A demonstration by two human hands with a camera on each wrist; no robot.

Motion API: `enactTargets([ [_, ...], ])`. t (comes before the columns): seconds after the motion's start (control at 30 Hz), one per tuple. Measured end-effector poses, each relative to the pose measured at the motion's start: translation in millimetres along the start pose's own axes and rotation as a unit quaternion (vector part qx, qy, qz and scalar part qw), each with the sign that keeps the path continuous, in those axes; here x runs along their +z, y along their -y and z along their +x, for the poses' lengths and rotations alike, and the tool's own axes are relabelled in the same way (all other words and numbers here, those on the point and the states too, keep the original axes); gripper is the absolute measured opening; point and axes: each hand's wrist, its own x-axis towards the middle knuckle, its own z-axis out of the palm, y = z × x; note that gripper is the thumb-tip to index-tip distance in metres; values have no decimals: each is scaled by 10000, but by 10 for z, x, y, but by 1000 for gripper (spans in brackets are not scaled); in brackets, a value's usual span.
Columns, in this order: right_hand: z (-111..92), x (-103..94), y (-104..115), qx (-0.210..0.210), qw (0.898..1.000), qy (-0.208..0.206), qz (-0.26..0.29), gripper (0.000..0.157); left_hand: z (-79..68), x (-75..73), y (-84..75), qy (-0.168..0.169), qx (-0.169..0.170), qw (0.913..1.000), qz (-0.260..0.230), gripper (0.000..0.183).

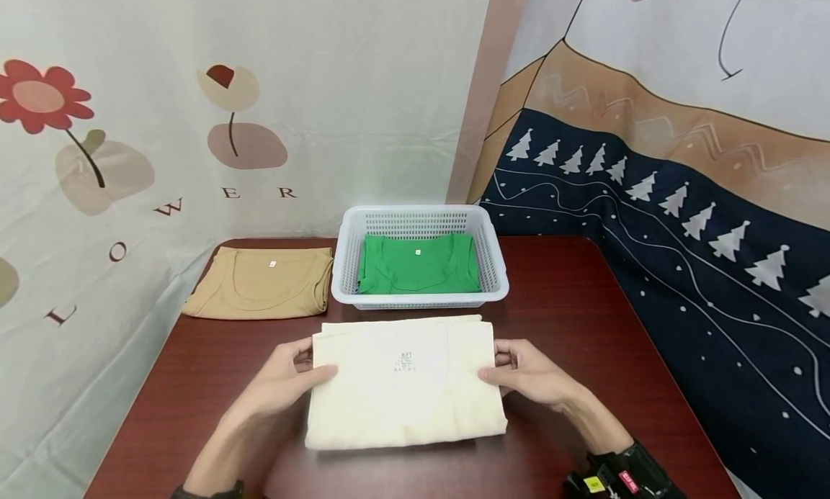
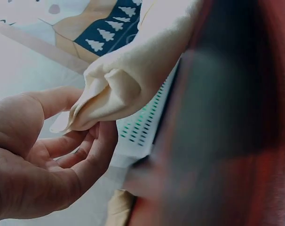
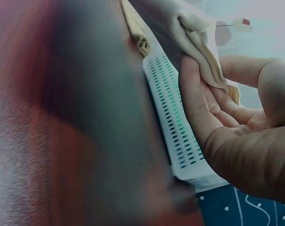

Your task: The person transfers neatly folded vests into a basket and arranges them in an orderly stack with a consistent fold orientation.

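A folded cream-coloured shirt point(image 1: 405, 398) with a small printed label is held up over the near half of the table in the head view. My left hand point(image 1: 279, 380) pinches its left edge, thumb on top and fingers beneath. On the opposite edge my right hand point(image 1: 534, 373) grips it the same way. The left wrist view shows the folded layers of the cream shirt point(image 2: 119, 87) between thumb and fingers. From the right wrist, the shirt's stacked folds point(image 3: 199, 44) show above the fingers, and its underside hangs over the tabletop.
Behind the shirt stands a white perforated basket point(image 1: 420, 298) with a folded green shirt point(image 1: 418, 265) inside. To its left a folded tan shirt point(image 1: 262, 283) lies on the dark red table point(image 1: 551, 290). Printed cloths hang behind and to the right.
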Motion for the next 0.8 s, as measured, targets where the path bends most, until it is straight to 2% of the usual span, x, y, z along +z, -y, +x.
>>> enactTargets([
  [0.17,-24,-34,131,-205,9995,-111,-196,42,-4,-76,-101,-71,114,9999,-24,64],
  [0.37,-18,-96,294,-409,9980,-317,-352,43,59,-148,-221,-157,269,9995,-66,62],
  [0.63,73,-210,460,-441,9955,-711,-444,46,261,-217,-384,-422,417,9982,51,58],
  [0.8,157,-313,586,-356,9923,-1097,-447,48,440,-224,-465,-709,518,9960,-192,54],
])
